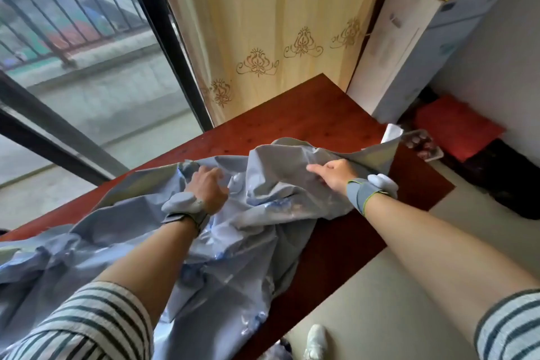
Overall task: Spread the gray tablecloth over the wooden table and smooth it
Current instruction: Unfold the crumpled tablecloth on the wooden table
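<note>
The gray tablecloth (263, 231) lies crumpled in a heap across the near half of the reddish wooden table (292, 114). Its shiny blue-white underside shows in the folds. My left hand (207, 184) grips a bunched fold near the heap's far left edge, fingers curled into the cloth. My right hand (333, 172) pinches a raised fold at the right, lifting a corner that stands up toward the table's right end. The cloth's left part trails off the table's near-left side.
A yellow patterned curtain (277, 23) hangs behind the table, with a glass door (87, 82) at left. A white cabinet (409, 44), a red cushion (458, 126) and a tray of items (420, 143) sit at right. My shoe (315, 342) stands on the floor.
</note>
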The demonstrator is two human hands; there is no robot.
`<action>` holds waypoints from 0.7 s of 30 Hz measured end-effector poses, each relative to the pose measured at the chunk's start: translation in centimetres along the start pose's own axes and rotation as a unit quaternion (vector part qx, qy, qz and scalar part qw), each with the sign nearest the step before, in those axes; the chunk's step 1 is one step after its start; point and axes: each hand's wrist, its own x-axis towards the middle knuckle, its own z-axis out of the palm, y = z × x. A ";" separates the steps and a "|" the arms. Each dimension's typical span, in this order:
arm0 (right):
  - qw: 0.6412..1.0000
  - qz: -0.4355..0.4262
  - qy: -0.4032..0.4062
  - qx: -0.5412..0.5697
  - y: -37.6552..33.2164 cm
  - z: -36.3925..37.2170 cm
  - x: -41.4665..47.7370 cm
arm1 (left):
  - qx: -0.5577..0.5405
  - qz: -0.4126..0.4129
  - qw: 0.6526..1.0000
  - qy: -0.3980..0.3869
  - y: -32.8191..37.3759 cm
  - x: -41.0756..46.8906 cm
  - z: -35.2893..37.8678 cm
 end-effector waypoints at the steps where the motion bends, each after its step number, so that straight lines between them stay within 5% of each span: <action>1: 0.997 0.011 0.078 0.027 0.7 -0.6 0.5 | -0.020 0.014 0.999 0.030 0.8 1.1 -0.1; 4: 0.986 0.100 0.130 -0.007 3.1 -1.7 1.2 | -0.069 0.037 0.997 0.003 3.6 3.5 0.3; 7: 0.983 0.138 0.122 -0.013 4.1 -0.7 1.0 | -0.127 0.046 0.979 -0.155 5.6 4.1 1.7; 10: 0.967 0.023 0.237 -0.092 2.7 1.0 1.2 | -0.060 0.110 0.964 -0.235 6.2 2.6 4.1; 13: 0.961 -0.086 0.261 -0.044 -0.1 1.6 2.0 | -0.011 0.111 0.954 -0.279 5.7 1.0 5.9; 15: 0.962 -0.134 0.231 -0.061 -2.1 2.0 2.8 | 0.015 0.121 0.946 -0.300 5.1 0.4 6.7; 18: 0.975 -0.169 0.064 -0.128 -3.8 3.6 3.8 | 0.010 0.143 0.948 -0.284 3.9 0.1 7.5; 21: 0.956 -0.133 -0.055 -0.254 -2.7 5.3 3.9 | -0.044 0.137 0.974 -0.175 2.1 0.6 8.4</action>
